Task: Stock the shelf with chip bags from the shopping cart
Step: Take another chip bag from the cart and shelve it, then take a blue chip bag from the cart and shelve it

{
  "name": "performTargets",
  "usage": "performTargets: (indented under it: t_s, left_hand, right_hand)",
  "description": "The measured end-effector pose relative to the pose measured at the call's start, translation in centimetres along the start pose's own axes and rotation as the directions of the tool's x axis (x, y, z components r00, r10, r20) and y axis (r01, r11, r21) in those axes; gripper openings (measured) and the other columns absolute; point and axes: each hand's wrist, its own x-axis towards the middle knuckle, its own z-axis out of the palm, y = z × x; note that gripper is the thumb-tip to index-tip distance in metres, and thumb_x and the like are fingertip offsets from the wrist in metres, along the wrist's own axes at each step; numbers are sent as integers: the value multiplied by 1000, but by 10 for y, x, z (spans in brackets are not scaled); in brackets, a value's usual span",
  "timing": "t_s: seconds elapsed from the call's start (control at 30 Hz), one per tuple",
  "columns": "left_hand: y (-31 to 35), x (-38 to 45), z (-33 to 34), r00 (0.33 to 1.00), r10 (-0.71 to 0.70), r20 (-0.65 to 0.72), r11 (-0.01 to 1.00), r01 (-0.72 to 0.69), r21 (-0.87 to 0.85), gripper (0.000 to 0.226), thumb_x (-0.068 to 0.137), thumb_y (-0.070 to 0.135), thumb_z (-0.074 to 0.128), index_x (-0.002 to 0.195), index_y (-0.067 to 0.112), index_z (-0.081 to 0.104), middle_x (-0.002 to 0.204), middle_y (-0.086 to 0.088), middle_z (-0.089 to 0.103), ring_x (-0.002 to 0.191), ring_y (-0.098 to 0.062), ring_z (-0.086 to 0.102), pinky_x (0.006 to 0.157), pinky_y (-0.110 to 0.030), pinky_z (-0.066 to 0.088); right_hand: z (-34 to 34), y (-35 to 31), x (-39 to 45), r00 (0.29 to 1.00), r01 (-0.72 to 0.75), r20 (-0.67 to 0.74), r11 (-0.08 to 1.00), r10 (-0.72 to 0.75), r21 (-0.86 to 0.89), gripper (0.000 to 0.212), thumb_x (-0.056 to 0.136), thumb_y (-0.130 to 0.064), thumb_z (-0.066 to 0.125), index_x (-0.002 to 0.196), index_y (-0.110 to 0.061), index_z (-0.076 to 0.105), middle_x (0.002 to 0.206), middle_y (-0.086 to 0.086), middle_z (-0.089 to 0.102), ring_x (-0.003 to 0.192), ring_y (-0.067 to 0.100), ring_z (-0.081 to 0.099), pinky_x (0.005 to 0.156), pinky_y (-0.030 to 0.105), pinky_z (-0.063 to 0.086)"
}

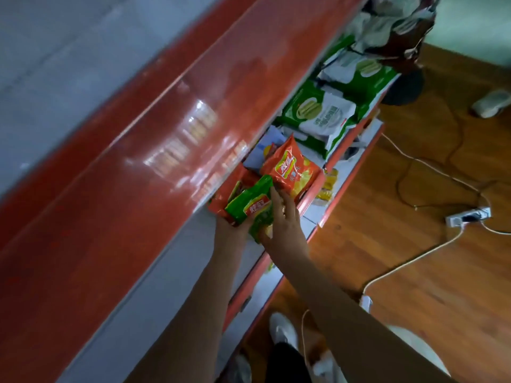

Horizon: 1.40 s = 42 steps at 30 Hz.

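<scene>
On the shelf [309,200] with its red lip we hold a glossy green chip bag [250,207]: our left hand [231,228] grips it from below, our right hand [284,219] presses its side, fingers extended. An orange chip bag [290,168] stands just behind, green-and-white packs [320,114] farther along. White cables [414,258] cross the wooden floor [414,286].

A green chip bag [250,207] lay tilted on the red-edged shelf [309,196], against a red bag [235,189], with an orange bag [290,170] just beside.
</scene>
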Motion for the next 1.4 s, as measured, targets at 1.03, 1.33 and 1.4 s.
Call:
performTargets:
  t_s: [1.03,1.33,1.4]
  left_hand:
    - [54,-275,39,743,236,627,867,-452,210,33,99,41,51,130,35,57,137,12,58,127,-3,52,110,-30,41]
    - [24,-464,99,263,82,961,813,-576,88,38,99,47,48,135,40,54,142,18,53,128,-2,51,110,-32,41]
    - [15,-502,117,179,38,983,799,-596,78,43,95,53,46,136,40,53,142,19,52,128,-1,50,109,-31,42]
  right_hand:
    - [-134,-20,-307,641,-252,-640,904,423,345,61,100,-43,39,155,-25,18,154,-13,27,144,11,25,117,32,24]
    - [-183,15,-526,196,-337,-708,724,679,602,70,94,-64,26,155,-31,19,156,-15,27,145,4,22,117,33,25]
    - [-194,32,-568,86,-331,-706,688,703,645,76,91,-72,23,155,-32,19,154,-21,23,147,6,21,119,37,26]
